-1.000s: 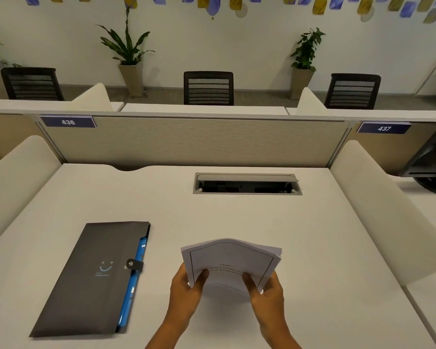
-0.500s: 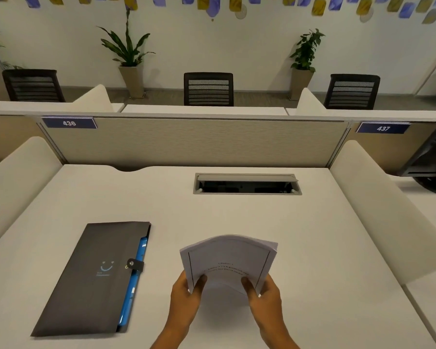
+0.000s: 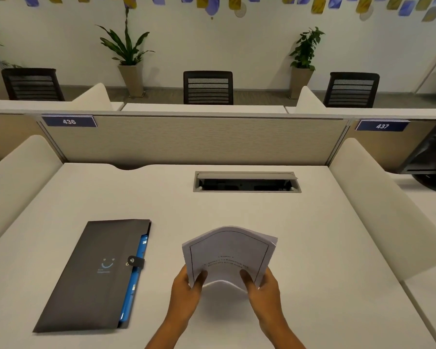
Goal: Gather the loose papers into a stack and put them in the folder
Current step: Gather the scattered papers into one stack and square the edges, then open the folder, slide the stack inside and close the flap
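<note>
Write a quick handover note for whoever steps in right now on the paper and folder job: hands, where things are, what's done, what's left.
Left hand: grips the lower left corner of the bowed stack of white printed papers.
Right hand: grips the lower right corner.
The stack is held above the white desk; no loose sheets show elsewhere.
The dark grey snap-tab folder with blue inner pockets lies flat to the left, tab fastened.
Done: papers gathered.
Left: open the folder, slide the stack in.

Paper stack (image 3: 228, 255) between both hands
</note>
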### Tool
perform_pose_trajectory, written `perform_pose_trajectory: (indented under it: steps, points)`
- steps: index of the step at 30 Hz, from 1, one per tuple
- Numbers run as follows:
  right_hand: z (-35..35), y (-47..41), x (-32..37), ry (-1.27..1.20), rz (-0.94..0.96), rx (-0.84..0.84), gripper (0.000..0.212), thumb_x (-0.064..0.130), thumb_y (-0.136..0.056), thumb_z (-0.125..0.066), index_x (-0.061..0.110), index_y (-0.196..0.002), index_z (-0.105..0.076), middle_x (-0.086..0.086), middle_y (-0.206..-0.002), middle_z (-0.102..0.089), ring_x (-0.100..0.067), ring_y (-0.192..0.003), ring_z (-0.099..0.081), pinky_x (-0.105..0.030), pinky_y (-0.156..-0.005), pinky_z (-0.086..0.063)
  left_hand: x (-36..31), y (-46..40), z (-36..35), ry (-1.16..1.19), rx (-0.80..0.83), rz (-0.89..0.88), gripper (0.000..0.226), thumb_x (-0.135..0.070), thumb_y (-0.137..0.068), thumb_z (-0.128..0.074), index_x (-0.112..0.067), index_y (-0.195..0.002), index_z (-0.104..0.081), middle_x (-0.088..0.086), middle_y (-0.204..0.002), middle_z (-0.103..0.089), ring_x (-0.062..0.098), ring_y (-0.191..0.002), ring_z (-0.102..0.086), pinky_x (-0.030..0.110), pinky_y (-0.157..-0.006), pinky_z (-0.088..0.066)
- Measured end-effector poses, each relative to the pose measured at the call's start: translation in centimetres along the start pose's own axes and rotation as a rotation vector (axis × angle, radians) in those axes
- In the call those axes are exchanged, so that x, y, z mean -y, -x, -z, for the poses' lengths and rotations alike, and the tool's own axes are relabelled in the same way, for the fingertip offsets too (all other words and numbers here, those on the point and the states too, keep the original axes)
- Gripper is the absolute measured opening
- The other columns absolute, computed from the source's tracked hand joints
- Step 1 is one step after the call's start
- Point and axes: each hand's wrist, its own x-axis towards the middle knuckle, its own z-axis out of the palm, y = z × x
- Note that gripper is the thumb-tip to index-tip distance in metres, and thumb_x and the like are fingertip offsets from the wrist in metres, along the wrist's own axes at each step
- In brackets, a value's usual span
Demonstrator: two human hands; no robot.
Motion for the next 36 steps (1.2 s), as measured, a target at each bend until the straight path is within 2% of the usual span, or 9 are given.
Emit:
perform_pose_trajectory:
  steps: [4, 7, 11, 15, 18, 21, 28, 33, 36]
  points:
    - [0.6, 0.2, -1.3, 0.028, -0.023, -0.002, 0.028, 0.029, -0.099, -0.074, 0.052, -0.112, -0.066, 0.034, -0.104, -0.076, 0.004, -0.101, -0.072, -0.007, -0.074, -0.056, 1.6, 0.0, 1.6, -0.109, 0.034, -0.025, 0.032, -0.022, -0.097, -0.068, -0.046, -0.114, -0.056, -0.025, -0.113, -0.064, 0.013, -0.108, -0.065, 0.034, -0.098, -0.053]
    - [1.2, 0.0, -1.7, 0.011, -0.055, -0.032, 0.022, 0.031, -0.099, -0.074, 0.049, -0.109, -0.068, 0.034, -0.103, -0.077, 0.009, -0.097, -0.072, -0.006, -0.069, -0.058, 2.8, -0.9, 4.1, -0.221, 0.002, -0.073, 0.032, -0.017, -0.094, -0.072, -0.031, -0.119, -0.06, -0.012, -0.119, -0.068, 0.012, -0.112, -0.065, 0.041, -0.106, -0.052]
    - [2.1, -0.5, -2.4, 0.001, -0.101, -0.089, 0.022, 0.032, -0.1, -0.073, 0.046, -0.116, -0.065, 0.028, -0.101, -0.076, 0.001, -0.092, -0.074, -0.009, -0.063, -0.059, 4.4, -2.5, 8.7, -0.57, -0.299, -0.142, 0.027, -0.014, -0.09, -0.075, -0.022, -0.114, -0.068, -0.002, -0.117, -0.07, 0.028, -0.117, -0.06, 0.051, -0.097, -0.051]
    - [2.7, -0.6, -3.9, 0.006, -0.134, -0.121, 0.025, 0.028, -0.101, -0.071, 0.036, -0.124, -0.069, 0.024, -0.105, -0.076, -0.002, -0.097, -0.074, -0.028, -0.085, -0.061, 5.1, -3.9, 13.2, -0.903, -0.428, -0.096, 0.04, -0.02, -0.075, -0.087, -0.018, -0.107, -0.063, 0.006, -0.109, -0.066, 0.035, -0.104, -0.062, 0.056, -0.083, -0.051]
    - [3.0, -0.7, -5.0, -0.004, -0.182, -0.135, 0.031, 0.022, -0.102, -0.071, 0.024, -0.133, -0.07, 0.007, -0.117, -0.077, -0.021, -0.109, -0.073, -0.046, -0.105, -0.057, 6.0, -4.8, 15.0, -1.008, -0.405, 0.002, 0.065, -0.025, -0.068, -0.09, -0.012, -0.124, -0.06, 0.018, -0.133, -0.059, 0.043, -0.122, -0.055, 0.063, -0.095, -0.046]
    - [3.4, -0.4, -5.4, -0.024, -0.21, -0.151, 0.036, 0.02, -0.102, -0.071, 0.019, -0.138, -0.067, 0.001, -0.12, -0.075, -0.024, -0.11, -0.07, -0.041, -0.106, -0.052, 6.9, -5.6, 16.0, -1.075, -0.353, 0.027, 0.083, -0.032, -0.068, -0.089, -0.005, -0.138, -0.052, 0.025, -0.148, -0.049, 0.047, -0.138, -0.044, 0.065, -0.106, -0.04]
    - [4.3, 0.0, -5.4, -0.039, -0.236, -0.159, 0.04, 0.019, -0.101, -0.072, 0.015, -0.141, -0.065, 0.0, -0.125, -0.073, -0.027, -0.118, -0.066, -0.041, -0.112, -0.048, 7.1, -6.7, 16.6, -1.109, -0.29, 0.042, 0.079, -0.034, -0.089, -0.068, -0.003, -0.154, -0.036, 0.022, -0.16, -0.039, 0.042, -0.149, -0.035, 0.063, -0.114, -0.037]
    - [4.9, 0.6, -4.2, -0.075, -0.267, -0.125, 0.035, 0.019, -0.1, -0.073, 0.021, -0.135, -0.068, 0.016, -0.114, -0.076, -0.005, -0.104, -0.069, -0.035, -0.103, -0.049, 6.7, -6.7, 17.1, -1.113, -0.235, -0.024, 0.049, -0.018, -0.101, -0.047, 0.002, -0.146, -0.046, 0.025, -0.137, -0.061, 0.042, -0.115, -0.066, 0.054, -0.088, -0.058]
    - [5.2, 0.8, -3.2, -0.106, -0.275, -0.107, 0.023, 0.019, -0.1, -0.073, 0.03, -0.12, -0.074, 0.02, -0.104, -0.082, -0.003, -0.093, -0.078, -0.031, -0.087, -0.058, 5.0, -6.6, 17.6, -1.04, -0.292, -0.026, 0.043, -0.008, -0.098, -0.05, -0.002, -0.141, -0.049, 0.018, -0.108, -0.072, 0.034, -0.084, -0.07, 0.041, -0.064, -0.054]
